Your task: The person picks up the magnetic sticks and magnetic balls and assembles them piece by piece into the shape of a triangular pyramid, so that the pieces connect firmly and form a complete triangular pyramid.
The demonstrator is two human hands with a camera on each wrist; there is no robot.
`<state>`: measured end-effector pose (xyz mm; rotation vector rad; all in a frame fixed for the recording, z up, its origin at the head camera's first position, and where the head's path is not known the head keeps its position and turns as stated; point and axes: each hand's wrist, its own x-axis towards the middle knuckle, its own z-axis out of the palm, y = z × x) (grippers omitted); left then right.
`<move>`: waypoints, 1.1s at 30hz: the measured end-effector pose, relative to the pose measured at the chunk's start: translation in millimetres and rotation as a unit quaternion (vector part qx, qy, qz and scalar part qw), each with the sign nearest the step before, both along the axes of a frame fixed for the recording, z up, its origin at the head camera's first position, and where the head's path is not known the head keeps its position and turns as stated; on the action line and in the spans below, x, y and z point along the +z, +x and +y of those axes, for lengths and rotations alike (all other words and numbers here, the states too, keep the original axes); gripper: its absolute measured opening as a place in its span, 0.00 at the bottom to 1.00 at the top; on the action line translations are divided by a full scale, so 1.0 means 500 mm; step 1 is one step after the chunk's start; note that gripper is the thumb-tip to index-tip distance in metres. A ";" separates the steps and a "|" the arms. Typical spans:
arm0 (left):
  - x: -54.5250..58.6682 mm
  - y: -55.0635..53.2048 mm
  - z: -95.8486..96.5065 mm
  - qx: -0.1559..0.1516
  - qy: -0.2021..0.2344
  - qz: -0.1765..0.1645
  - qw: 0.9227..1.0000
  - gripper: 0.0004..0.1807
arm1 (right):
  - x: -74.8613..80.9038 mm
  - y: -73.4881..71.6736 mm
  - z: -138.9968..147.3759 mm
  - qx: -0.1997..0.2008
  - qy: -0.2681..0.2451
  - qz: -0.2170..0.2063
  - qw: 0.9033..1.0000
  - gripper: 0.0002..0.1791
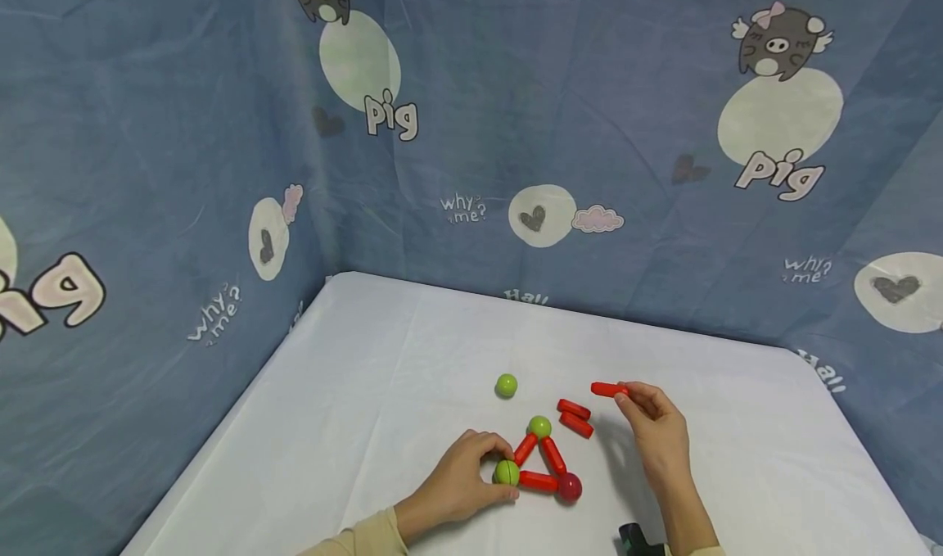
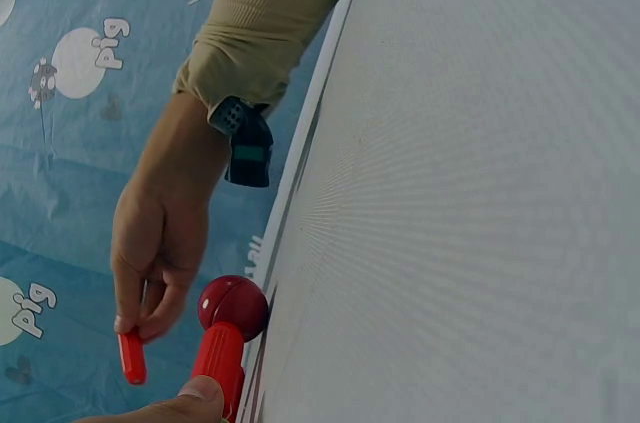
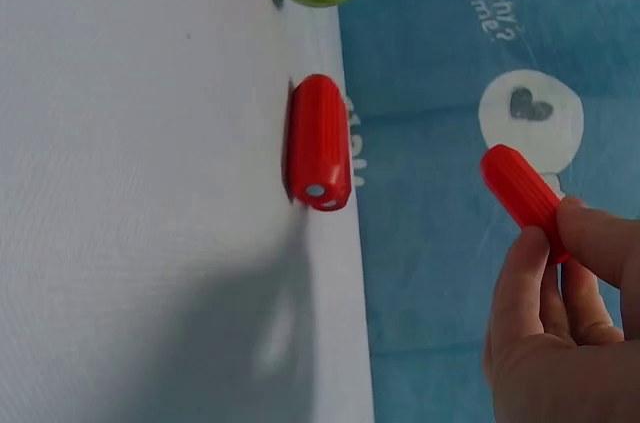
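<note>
A triangle of three red rods and three balls lies on the white table. Its corners are a green ball (image 1: pixel 507 472) at the left, a second green ball (image 1: pixel 540 427) at the far point and a dark red ball (image 1: pixel 570 487) at the right. My left hand (image 1: pixel 462 476) grips the left green ball between thumb and fingers. Raised above the table, my right hand (image 1: pixel 658 433) pinches a loose red rod (image 3: pixel 522 188) by one end, its other end pointing left in the head view. Two more red rods (image 1: pixel 575 423) lie side by side between that hand and the triangle.
A loose green ball (image 1: pixel 506 386) sits beyond the triangle. The white tabletop (image 1: pixel 368 335) runs back to a blue patterned cloth (image 1: pixel 471 146) hanging behind and at the left. A dark wrist camera (image 1: pixel 639 541) is strapped at my right wrist.
</note>
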<state>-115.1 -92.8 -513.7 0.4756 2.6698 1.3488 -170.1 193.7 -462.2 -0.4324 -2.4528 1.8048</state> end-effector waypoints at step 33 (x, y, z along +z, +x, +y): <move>-0.001 -0.002 -0.001 -0.001 0.001 0.001 1.000 0.20 | 0.039 0.047 -0.100 0.052 0.140 0.168 0.974 0.14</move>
